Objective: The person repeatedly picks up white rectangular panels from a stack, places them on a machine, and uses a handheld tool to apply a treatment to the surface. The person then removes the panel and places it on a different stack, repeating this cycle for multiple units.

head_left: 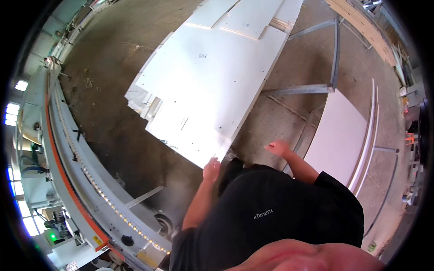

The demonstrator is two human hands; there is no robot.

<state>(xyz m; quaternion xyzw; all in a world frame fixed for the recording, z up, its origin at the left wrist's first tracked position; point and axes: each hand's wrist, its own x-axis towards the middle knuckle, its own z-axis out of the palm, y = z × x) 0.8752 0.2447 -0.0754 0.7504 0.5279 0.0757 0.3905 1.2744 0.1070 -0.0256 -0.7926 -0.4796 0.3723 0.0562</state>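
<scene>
The white panel [194, 108] lies ahead, its near corner at the left hand [211, 170], whose grip I cannot tell; the right hand [278, 147], loosely curled and empty, hangs apart rightward.

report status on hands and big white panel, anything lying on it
Left hand at near corner of big white panel. Right hand off the panel, nothing visible in it. Smaller white boards on its far end.
</scene>
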